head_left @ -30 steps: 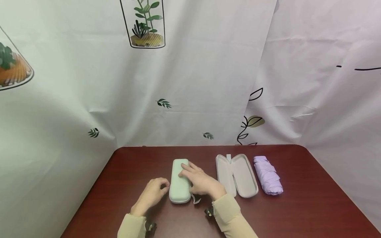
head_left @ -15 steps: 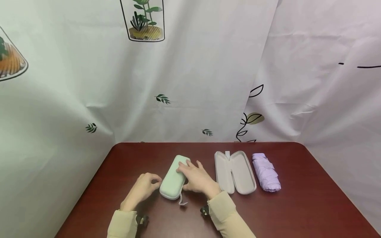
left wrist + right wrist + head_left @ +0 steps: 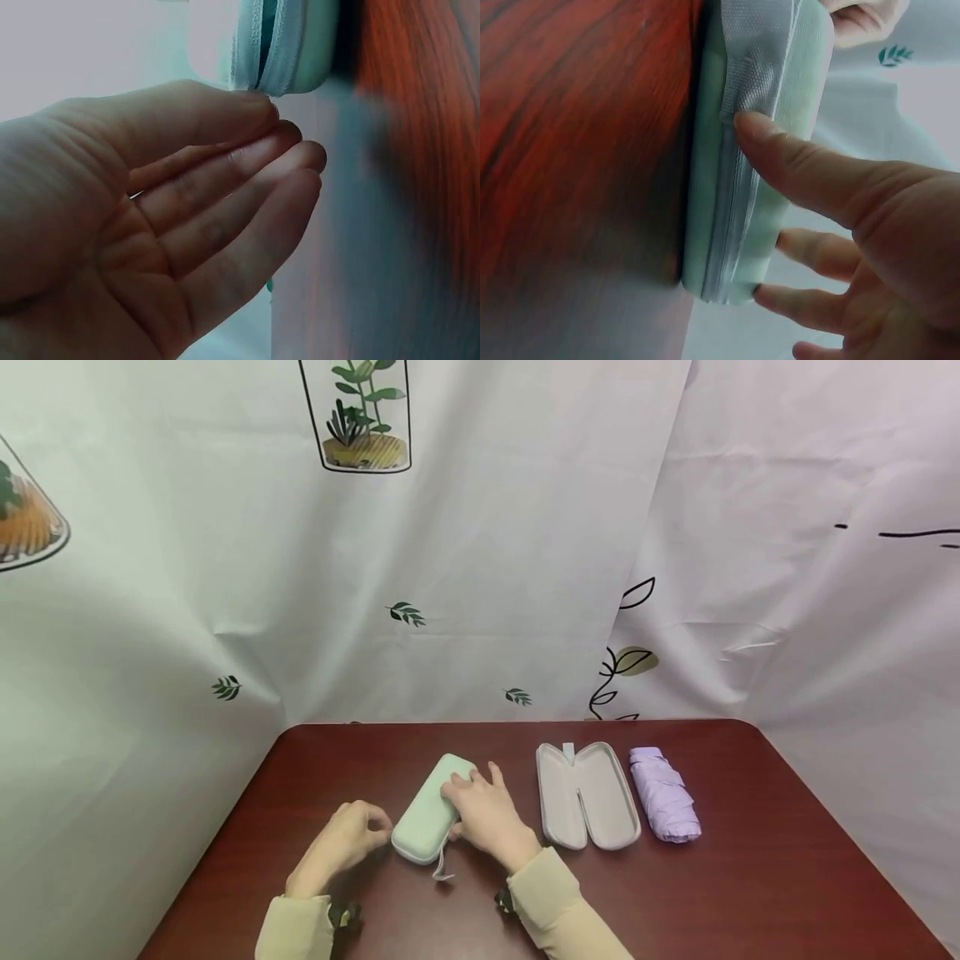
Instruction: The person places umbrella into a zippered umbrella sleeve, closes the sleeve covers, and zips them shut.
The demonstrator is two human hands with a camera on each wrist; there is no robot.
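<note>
A mint-green hard zip case [image 3: 431,810] lies slanted on the table between both hands. My left hand [image 3: 347,837] is at its near left corner, thumb and fingertips drawn together right at the zipper [image 3: 255,52]. The two zipper tapes stand apart there, with a dark gap between them; any zipper pull is hidden by the fingertips. My right hand [image 3: 487,814] holds the case from the right, fingers on the top and thumb [image 3: 761,135] against the zipped side, beside the base of a grey strap [image 3: 757,52]. The strap's end hangs onto the table.
To the right, a light grey case [image 3: 585,797] lies spread open, its two halves facing up. Beyond it rests a folded lilac umbrella [image 3: 665,797]. A patterned white cloth [image 3: 480,568] hangs behind the dark red table [image 3: 712,893].
The green case has turned from nearly straight to slanted, its near end swinging left. Both hands have shifted left with it, and the left fingertips stay at its corner.
</note>
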